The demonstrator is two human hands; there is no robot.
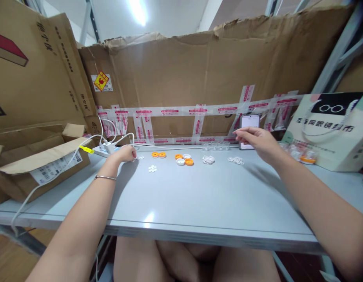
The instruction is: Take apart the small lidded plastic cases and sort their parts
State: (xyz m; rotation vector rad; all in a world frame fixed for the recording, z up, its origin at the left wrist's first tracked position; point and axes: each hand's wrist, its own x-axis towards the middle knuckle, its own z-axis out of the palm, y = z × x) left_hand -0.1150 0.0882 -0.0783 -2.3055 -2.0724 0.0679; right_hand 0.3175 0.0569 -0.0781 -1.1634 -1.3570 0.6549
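Observation:
My left hand (124, 153) rests on the grey table (199, 196) at the far left, fingers curled, right beside small white parts (139, 157); whether it grips one is hidden. My right hand (255, 141) is raised at the far right, its fingers stretched toward a phone (249, 122) leaning against the cardboard wall. Between the hands lie two orange caps (158, 154), a cluster of orange and white caps (184, 159), a white flower-shaped group of discs (152, 169), and two small piles of white rings (208, 159) (236, 160).
A taped cardboard wall (199, 86) closes the back. An open carton (37, 156) and a power strip with white cables (106, 148) sit at the left. A paper bag printed with glasses (334, 129) stands at the right, small packets (305, 154) before it.

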